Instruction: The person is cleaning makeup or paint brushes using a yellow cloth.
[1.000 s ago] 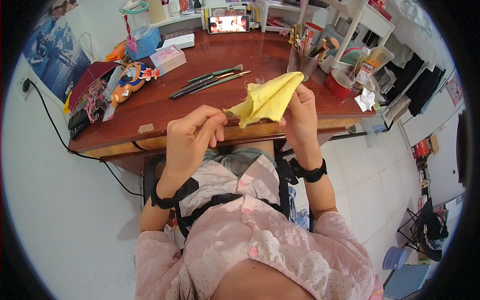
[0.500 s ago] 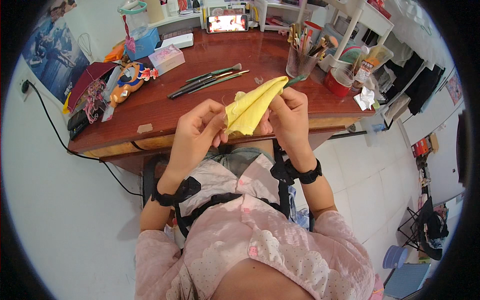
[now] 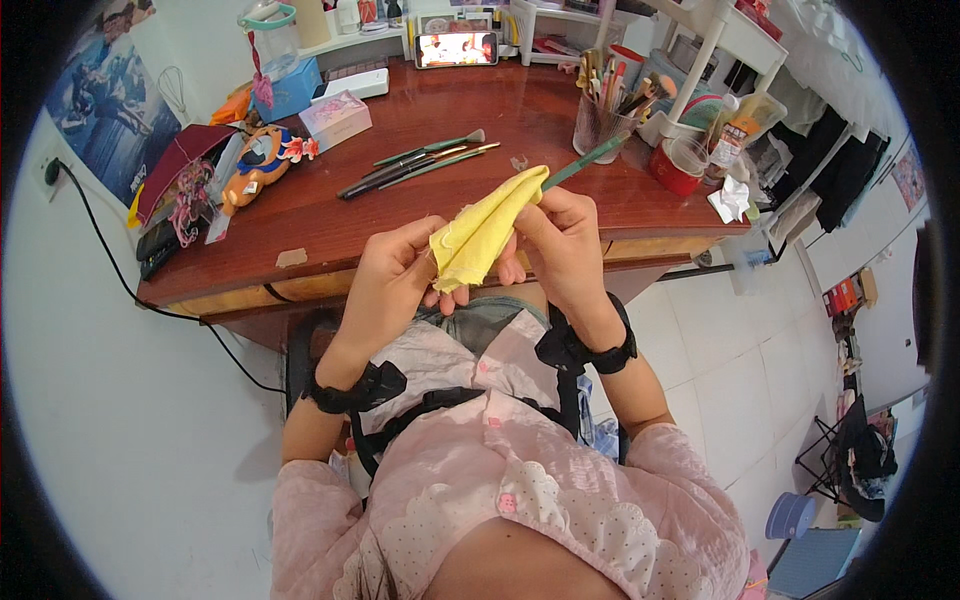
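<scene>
A frayed yellow cloth (image 3: 484, 232) is folded around one end of a slim green handle (image 3: 592, 160), held just past the desk's front edge. The handle looks like those of the brushes on the desk; its wrapped end is hidden. My left hand (image 3: 392, 265) is closed on the cloth's lower left edge, the fingertips partly behind it. My right hand (image 3: 570, 250) pinches the cloth where the handle comes out, thumb on the near side and other fingers behind. Several makeup brushes (image 3: 420, 163) lie together on the desk beyond my hands.
On the reddish-brown desk (image 3: 440, 105), a phone (image 3: 456, 50) with a lit screen stands at the back. A glass of brushes (image 3: 598, 128) and a red jar (image 3: 676, 168) stand right. A small box (image 3: 336, 118) and an orange figure (image 3: 258, 165) sit left.
Both hands have moved slightly toward me and to the left with the cloth. More of the green handle now sticks out of it.
</scene>
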{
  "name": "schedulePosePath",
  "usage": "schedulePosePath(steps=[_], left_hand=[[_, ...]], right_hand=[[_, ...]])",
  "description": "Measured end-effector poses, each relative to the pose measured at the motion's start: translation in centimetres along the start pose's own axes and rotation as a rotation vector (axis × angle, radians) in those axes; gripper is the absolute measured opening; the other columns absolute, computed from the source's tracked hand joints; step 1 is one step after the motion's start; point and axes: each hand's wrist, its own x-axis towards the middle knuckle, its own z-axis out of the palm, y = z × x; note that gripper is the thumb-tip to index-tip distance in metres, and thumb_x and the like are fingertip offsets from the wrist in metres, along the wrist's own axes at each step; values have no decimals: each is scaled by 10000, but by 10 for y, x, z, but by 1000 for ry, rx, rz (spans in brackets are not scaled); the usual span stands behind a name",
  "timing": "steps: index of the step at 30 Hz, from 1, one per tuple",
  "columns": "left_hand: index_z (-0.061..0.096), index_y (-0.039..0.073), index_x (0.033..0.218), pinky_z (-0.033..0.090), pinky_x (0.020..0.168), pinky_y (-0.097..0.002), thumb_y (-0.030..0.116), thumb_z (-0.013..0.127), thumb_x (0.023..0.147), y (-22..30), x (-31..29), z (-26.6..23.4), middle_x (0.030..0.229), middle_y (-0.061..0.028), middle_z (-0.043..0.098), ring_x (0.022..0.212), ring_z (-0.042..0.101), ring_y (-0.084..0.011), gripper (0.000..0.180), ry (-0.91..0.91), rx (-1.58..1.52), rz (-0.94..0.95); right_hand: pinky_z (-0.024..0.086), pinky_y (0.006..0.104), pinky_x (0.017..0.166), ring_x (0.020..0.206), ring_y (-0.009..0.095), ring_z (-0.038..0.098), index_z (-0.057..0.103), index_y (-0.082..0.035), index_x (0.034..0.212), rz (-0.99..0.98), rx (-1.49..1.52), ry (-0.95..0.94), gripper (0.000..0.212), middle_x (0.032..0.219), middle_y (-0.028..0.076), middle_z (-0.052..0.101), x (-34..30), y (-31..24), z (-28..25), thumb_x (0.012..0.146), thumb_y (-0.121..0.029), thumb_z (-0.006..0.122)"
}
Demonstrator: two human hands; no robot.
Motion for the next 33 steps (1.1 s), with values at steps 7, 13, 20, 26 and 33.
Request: schedulePosePath(steps=[7, 13, 20, 26, 33], left_hand=[[555, 9, 1010, 387, 549, -173, 175, 417, 958, 0, 4, 3, 817, -59, 607, 640, 539, -57, 221, 16, -122, 27], [547, -24, 987, 436, 671, -220, 119, 562, 879, 4, 7, 9, 951, -63, 590, 801, 554, -73, 180, 171, 78, 277], [583, -30, 820, 410, 512, -214, 53, 570, 864, 3, 3, -1, 639, 8, 589, 564, 534, -67, 95, 241, 492, 282], [606, -14, 827, 354, 480, -205, 59, 570, 861, 13, 1, -6, 656, -17, 597, 526, 472, -44, 88, 237, 231, -82], [618, 2, 833, 315, 504, -189, 14, 685, 726, 10, 5, 4, 761, -6, 557, 590, 417, -43, 126, 351, 381, 275]], right_hand=[[393, 191, 409, 480, 104, 563, 601, 59, 888, 26, -119, 103, 150, 625, 77, 607, -1, -8, 3, 889, -78, 540], [374, 171, 399, 471, 57, 546, 611, 29, 840, 117, -309, 67, 151, 600, 29, 597, 0, -6, 5, 877, -114, 578], [361, 168, 397, 449, 60, 531, 602, 32, 829, 178, -392, -2, 166, 579, 29, 583, -1, -8, 9, 885, -121, 567], [377, 177, 402, 440, 40, 525, 618, 18, 763, 191, -455, -21, 200, 539, 5, 576, 0, -7, 9, 870, -150, 595], [419, 277, 445, 466, 218, 558, 593, 38, 780, 49, -807, -176, 194, 561, 128, 565, -2, 2, 12, 843, -146, 593]])
